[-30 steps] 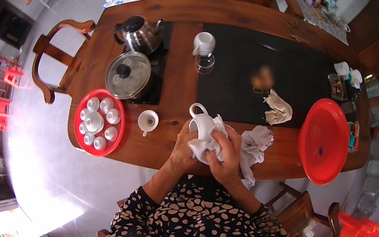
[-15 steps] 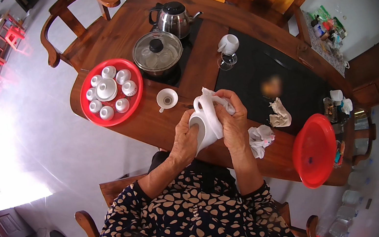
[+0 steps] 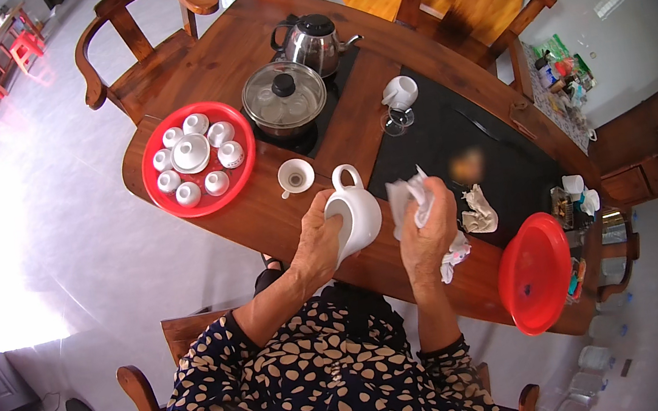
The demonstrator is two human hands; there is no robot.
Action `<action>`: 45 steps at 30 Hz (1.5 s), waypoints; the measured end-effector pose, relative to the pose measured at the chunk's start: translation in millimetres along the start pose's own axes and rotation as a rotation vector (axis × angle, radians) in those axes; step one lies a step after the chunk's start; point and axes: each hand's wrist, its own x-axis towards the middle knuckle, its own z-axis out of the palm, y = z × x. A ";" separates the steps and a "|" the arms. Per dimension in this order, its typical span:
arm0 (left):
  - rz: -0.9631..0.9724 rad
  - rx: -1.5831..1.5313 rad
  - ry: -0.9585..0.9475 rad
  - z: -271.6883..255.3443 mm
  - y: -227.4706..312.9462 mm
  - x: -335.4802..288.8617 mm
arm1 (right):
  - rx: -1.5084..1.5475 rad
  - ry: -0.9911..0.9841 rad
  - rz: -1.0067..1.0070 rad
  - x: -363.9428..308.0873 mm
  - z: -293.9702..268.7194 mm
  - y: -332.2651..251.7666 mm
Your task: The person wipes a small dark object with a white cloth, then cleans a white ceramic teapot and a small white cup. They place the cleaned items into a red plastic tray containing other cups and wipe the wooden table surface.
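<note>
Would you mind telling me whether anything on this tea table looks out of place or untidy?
Only small things: a crumpled tissue lies loose on the black tea tray, and the red basin overhangs the wooden table edge. No spills or damage show.

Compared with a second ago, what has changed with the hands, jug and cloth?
The right hand has pulled the white cloth off the white jug; before, both hands pressed the cloth around the jug. The left hand now holds the jug alone, apart from the cloth. The red tray of cups, the lidded pot and the kettle sit unmoved on the table.
</note>
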 end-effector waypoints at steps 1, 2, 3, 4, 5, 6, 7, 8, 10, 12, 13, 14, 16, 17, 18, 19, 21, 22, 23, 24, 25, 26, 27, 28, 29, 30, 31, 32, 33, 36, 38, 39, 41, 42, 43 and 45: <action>0.004 0.009 0.014 1.9 -3.7 0.3 | 0.037 0.005 -0.058 2.9 2.1 -10.4; 0.011 0.019 0.023 4.1 -6.6 2.5 | 0.170 -0.055 -0.065 2.9 1.6 -22.0; 0.043 -0.014 0.040 4.1 -12.4 5.9 | 0.329 -0.125 -0.040 -2.8 3.1 -28.5; 0.078 -0.046 0.060 5.8 -14.9 8.4 | 0.384 -0.138 -0.051 -7.1 2.2 -30.9; 0.113 -0.078 0.081 5.9 -15.6 10.2 | 0.440 -0.152 -0.063 -11.5 0.4 -32.3; 0.097 -0.068 0.048 1.2 -12.9 9.6 | 0.579 -0.191 0.044 -17.4 -1.7 -32.1; 0.083 -0.046 0.034 1.0 -7.9 6.7 | 0.699 -0.190 0.095 -22.2 -1.4 -29.2; 0.070 -0.025 0.021 0.6 -4.2 4.5 | 0.819 -0.188 0.147 -26.8 1.1 -24.0; 0.074 0.026 0.007 -0.5 -4.0 3.8 | 1.095 -0.193 0.292 -31.7 6.6 -20.4; 0.108 0.086 0.005 -1.3 -8.8 5.8 | 1.123 -0.257 0.245 -22.0 8.7 -23.0; 0.116 0.100 0.022 3.5 -4.6 3.7 | 1.133 -0.285 0.223 -15.4 8.7 -25.0; 0.124 0.115 0.038 10.2 2.5 -0.3 | 1.101 -0.279 0.242 -10.9 8.3 -26.2; 0.151 0.135 0.052 13.8 4.8 -1.9 | 1.117 -0.350 0.326 -2.3 6.5 -21.3; 0.171 0.141 0.050 11.5 1.3 -0.5 | 1.126 -0.390 0.367 1.9 5.8 -22.3; 0.191 0.147 0.048 8.6 -2.3 1.1 | 1.033 -0.370 0.352 5.4 3.3 -27.4; 0.185 0.140 0.023 2.9 -4.9 3.3 | 0.876 -0.359 0.145 7.5 2.8 -30.3; 0.177 0.123 -0.025 -7.8 -7.8 6.0 | 0.552 -0.321 -0.262 12.4 1.3 -33.0; 0.254 0.136 -0.017 -8.3 -7.1 5.4 | 0.441 -0.332 -0.374 9.4 -1.0 -38.6; 0.236 0.111 -0.031 -5.4 -2.6 3.2 | 0.386 -0.319 -0.419 3.8 -4.0 -47.1; 0.248 0.147 -0.042 -2.8 0.9 -0.2 | 0.350 -0.283 -0.438 -3.2 -2.7 -48.6; 0.260 0.181 -0.054 -0.6 3.0 -3.4 | 0.312 -0.247 -0.458 -8.7 -1.5 -49.6; 0.237 0.183 -0.054 -0.6 4.8 -4.5 | 0.330 -0.227 -0.432 -11.6 0.9 -47.1; 0.261 0.198 -0.027 -1.8 -0.2 -2.8 | 0.348 -0.207 -0.404 -11.9 3.0 -43.9; 0.199 0.174 -0.004 -1.1 3.2 -2.6 | 0.386 -0.229 -0.346 -9.2 4.3 -43.9; 0.136 0.151 0.019 -0.3 6.5 -2.4 | 0.398 -0.251 -0.313 -4.0 3.3 -45.3; 0.217 0.244 0.048 -5.0 -2.6 2.8 | 0.446 -0.258 -0.242 -1.2 5.7 -44.8; 0.226 0.317 0.057 -3.9 -0.8 1.6 | 0.485 -0.260 -0.167 1.9 6.7 -42.6; 0.235 0.390 0.066 -1.7 2.9 -1.0 | 0.561 -0.265 -0.055 3.7 10.4 -37.9; 0.243 0.463 0.075 -0.7 4.8 -2.3 | 0.572 -0.285 0.049 8.8 11.6 -34.8; 0.270 0.473 0.089 0.3 2.3 -4.1 | 0.735 -0.370 0.271 16.0 12.3 -31.1; 0.214 0.441 0.087 1.0 8.7 -4.8 | 0.629 -0.323 0.122 13.7 13.0 -37.3; 0.162 0.407 0.085 0.5 14.9 -4.6 | 0.588 -0.289 0.031 11.0 12.9 -40.6; 0.133 0.239 0.054 -1.5 16.8 -4.0 | 0.507 -0.226 -0.151 1.9 11.3 -48.9; 0.155 0.107 0.021 -4.9 10.6 0.4 | 0.468 -0.244 -0.228 -3.5 10.5 -51.2; 0.176 -0.022 -0.014 -6.8 7.8 3.3 | 0.376 -0.211 -0.333 -8.9 11.8 -54.7; 0.272 0.227 -0.014 -11.0 3.2 3.9 | 0.355 -0.154 -0.338 -18.7 16.6 -54.4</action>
